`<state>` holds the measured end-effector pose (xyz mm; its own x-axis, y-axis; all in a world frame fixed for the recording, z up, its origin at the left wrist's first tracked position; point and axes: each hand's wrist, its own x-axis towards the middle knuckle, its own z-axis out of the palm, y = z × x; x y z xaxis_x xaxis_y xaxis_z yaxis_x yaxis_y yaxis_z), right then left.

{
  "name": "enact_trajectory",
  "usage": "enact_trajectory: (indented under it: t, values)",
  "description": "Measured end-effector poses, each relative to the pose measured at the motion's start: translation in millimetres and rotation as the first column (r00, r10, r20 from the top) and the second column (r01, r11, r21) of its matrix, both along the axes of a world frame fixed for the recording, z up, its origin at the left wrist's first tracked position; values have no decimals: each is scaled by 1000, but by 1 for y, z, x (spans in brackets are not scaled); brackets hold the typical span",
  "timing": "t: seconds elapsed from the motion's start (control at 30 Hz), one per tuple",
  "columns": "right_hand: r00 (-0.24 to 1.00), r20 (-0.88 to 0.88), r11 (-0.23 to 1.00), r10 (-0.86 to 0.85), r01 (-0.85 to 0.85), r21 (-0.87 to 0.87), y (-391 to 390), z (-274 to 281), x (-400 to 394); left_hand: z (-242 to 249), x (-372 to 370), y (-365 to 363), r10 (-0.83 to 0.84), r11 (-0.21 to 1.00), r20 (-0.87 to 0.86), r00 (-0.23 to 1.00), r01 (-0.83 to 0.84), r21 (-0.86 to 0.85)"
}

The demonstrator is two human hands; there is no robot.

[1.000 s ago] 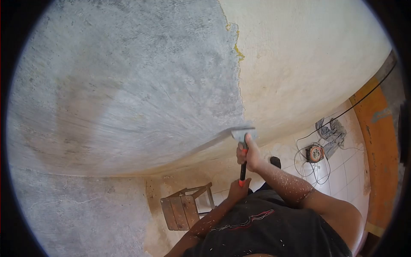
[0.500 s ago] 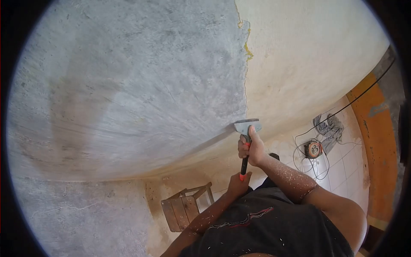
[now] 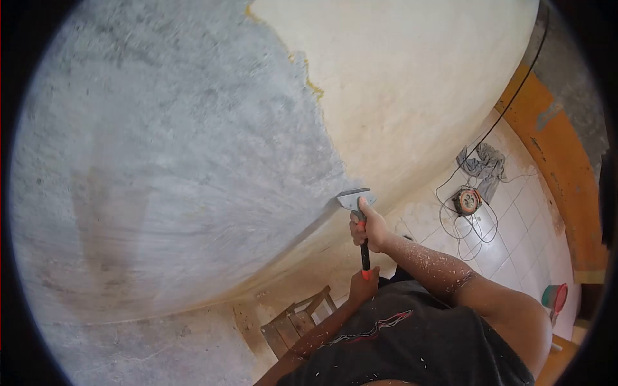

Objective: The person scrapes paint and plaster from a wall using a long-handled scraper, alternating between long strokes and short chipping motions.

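Note:
A long-handled scraper point(image 3: 356, 201) has a wide grey head, its blade against the wall near the border between bare grey plaster point(image 3: 193, 141) and cream paint point(image 3: 412, 77). My right hand point(image 3: 368, 226) wraps round the upper handle just below the head, thumb lying along the head. Lower down, my left hand point(image 3: 363, 284) is closed round the red-tipped end of the black handle. Pale flakes cling to my right forearm.
A wooden stool point(image 3: 290, 328) stands at the lower left, by the wall. On the tiled floor to the right are a cable reel point(image 3: 467, 201) with loose cable, a grey cloth point(image 3: 486, 162) and a green and red container point(image 3: 555, 297). A black cable crosses the upper right.
The view has turned and shifted, so the paint border now slants. The scraper and both hands appear slightly left and lower. The green and red container has come into view.

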<state>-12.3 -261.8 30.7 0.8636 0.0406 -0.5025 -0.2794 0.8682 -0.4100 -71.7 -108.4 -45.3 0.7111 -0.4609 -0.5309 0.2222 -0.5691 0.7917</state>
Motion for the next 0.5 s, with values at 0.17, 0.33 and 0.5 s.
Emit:
enact_trajectory:
  t: [0.17,0.33,0.5]
  values:
    - [966,257,999,-41,33,35,-10,27,8,31,33,-3,-51,998,232,971,58,-21]
    - [969,229,986,-95,61,153,-9,3,9,12,39,30,-125,985,-134,983,107,-137]
    - [964,196,971,-180,142,192,-5,-1,1,9,19,65,40,976,-321,946,-106,-191]
